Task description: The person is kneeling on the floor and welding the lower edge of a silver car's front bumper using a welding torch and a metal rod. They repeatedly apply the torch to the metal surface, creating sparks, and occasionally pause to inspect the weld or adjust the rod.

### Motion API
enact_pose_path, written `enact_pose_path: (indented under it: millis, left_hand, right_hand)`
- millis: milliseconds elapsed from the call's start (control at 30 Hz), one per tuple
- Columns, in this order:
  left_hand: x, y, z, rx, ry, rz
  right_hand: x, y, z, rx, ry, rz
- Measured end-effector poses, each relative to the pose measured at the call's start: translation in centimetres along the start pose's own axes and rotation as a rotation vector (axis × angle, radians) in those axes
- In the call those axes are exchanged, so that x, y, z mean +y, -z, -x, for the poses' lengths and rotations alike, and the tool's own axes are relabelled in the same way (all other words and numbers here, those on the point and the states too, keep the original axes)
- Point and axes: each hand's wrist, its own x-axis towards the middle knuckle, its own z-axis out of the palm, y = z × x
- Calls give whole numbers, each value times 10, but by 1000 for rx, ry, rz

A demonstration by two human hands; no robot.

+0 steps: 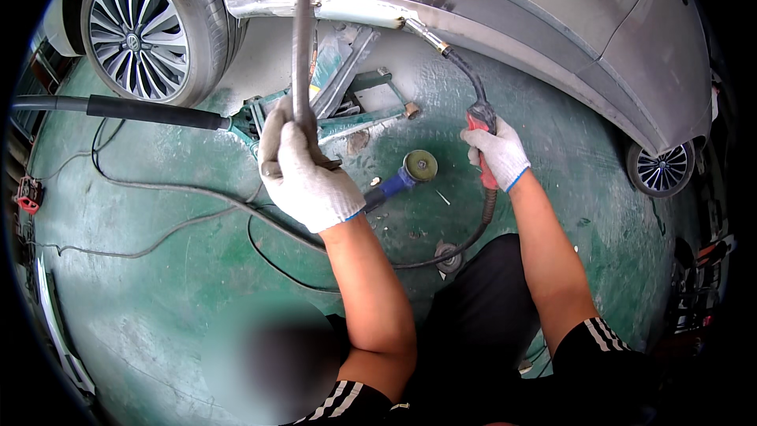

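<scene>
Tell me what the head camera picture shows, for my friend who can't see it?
A person in white work gloves crouches beside a silver car on a green floor. The right hand holds a red-handled welding torch whose tip reaches the car's lower edge, and the left hand grips a dark upright bar. A blue angle grinder lies between them.

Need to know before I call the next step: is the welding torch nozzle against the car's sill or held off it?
Against it, apparently: the welding torch in the right hand reaches the car's sill; exact contact unclear.

Worn green workshop floor [158, 300] under a grey car [552, 16].
</scene>
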Motion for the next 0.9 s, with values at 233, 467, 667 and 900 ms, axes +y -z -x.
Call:
enact_pose_path:
  millis: [233,467,667,900]
  left_hand:
    - [11,-54,16,-625,-452,-509]
    - [23,-94,37,-768,-700,-654]
    - [25,-92,37,-721,-732,-607]
    - [30,-38,20,-207,-156,-401]
  right_hand:
    - [-15,-6,8,25,-3,52]
    - [6,9,-9,56,-70,161]
    - [2,1,-2,18,20,17]
    - [-4,21,15,52,82,-168]
